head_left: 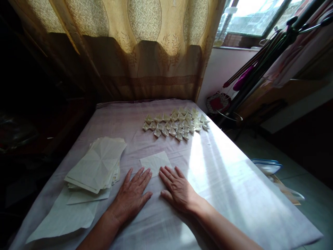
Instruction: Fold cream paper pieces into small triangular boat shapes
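Observation:
My left hand [132, 194] lies flat on the cloth-covered table [229, 180], fingers spread, its fingertips at the near edge of a single square sheet of pale paper [155, 162]. My right hand [178, 189] also lies flat and open beside it, fingertips touching the same sheet's near right corner. Neither hand holds anything. To the left sits a stack of creased paper sheets [97, 165] on larger loose sheets [65, 217]. Farther back lie several small folded paper pieces [177, 124] in rows.
A patterned curtain [145, 48] hangs behind the table. At the right stand a dark rack with hanging items [260, 66], a window [255, 17] and a white-and-blue object on the floor [266, 166]. Sunlight falls across the table's right half. The left side is dark.

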Available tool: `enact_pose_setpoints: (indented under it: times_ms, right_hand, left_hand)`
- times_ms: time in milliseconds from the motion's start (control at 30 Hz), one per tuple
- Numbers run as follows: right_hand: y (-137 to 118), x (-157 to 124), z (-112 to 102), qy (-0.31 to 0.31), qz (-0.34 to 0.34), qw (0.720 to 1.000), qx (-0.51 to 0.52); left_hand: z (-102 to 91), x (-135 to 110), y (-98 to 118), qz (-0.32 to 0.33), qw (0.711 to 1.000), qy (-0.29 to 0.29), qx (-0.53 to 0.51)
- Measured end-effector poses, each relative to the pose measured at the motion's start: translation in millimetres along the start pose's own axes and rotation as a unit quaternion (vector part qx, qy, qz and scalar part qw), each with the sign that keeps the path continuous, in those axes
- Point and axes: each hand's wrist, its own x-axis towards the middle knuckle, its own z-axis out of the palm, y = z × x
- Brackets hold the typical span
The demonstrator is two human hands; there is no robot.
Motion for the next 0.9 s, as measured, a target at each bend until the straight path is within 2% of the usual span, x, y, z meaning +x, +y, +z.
enact_pose_setpoints:
  times_ms: [167,367,533,667,767,900]
  right_hand:
    - [21.1,-14.0,-8.8,0.016,0.05,0.998,-0.034]
    - [25.8,-17.6,-5.5,0.042,0.057,0.996,-0.048]
    - [19.2,-14.2,-1.1,0.071,0.069,0.993,-0.062]
    - [10.8,-9.0,5.3,0.113,0.104,0.984,-0.086]
    - [1.5,-1.3,7.9,0.143,0.113,0.978,-0.1]
    - [-17.3,12.9,6.2,0.158,0.064,0.982,-0.083]
  left_hand:
    - [0.1,-1.1,-2.8,0.001,1.0,-0.002,0.008]
    - [-7.7,-7.9,-11.0,0.024,0.999,0.033,0.029]
    - [-10.1,-7.4,-11.5,0.033,0.996,0.076,0.031]
    - [-13.0,-0.1,-5.8,0.031,0.995,0.098,-0.002]
    - [-18.3,9.6,-1.4,0.03,0.995,0.095,-0.012]
    - [-27.0,27.5,3.2,0.023,0.998,0.049,0.039]
